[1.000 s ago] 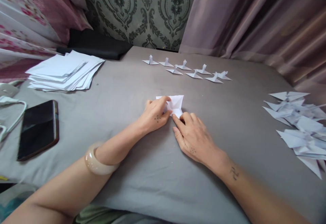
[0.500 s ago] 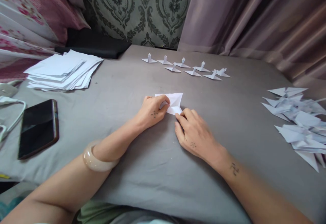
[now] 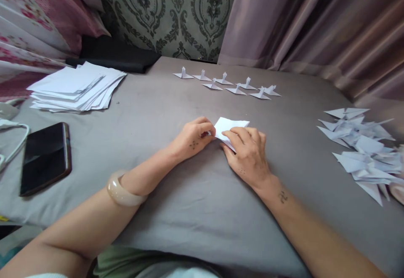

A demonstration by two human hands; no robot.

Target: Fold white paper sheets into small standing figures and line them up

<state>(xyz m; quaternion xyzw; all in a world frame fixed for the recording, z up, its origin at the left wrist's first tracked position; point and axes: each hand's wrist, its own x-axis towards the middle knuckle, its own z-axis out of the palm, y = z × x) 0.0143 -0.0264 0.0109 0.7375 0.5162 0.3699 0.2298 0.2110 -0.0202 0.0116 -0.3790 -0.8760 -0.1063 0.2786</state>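
Between my hands, above the grey cloth, is a small folded sheet of white paper. My left hand pinches its left corner between thumb and fingers. From the right, my right hand grips the lower right part, with the thumb below and the fingers over the top face. My fingers cover the paper's right and lower edges. Beyond the hands, several folded paper figures with upright points stand in two loose rows.
A stack of white paper sheets lies at the back left, in front of a black folded cloth. Nearer on the left are a phone and a white cable. A heap of folded paper pieces sits at the right.
The paper has turned and shifted right, and its visible shape differs. My right hand has moved from the lower corner up over the right part. My left hand has slid slightly right.
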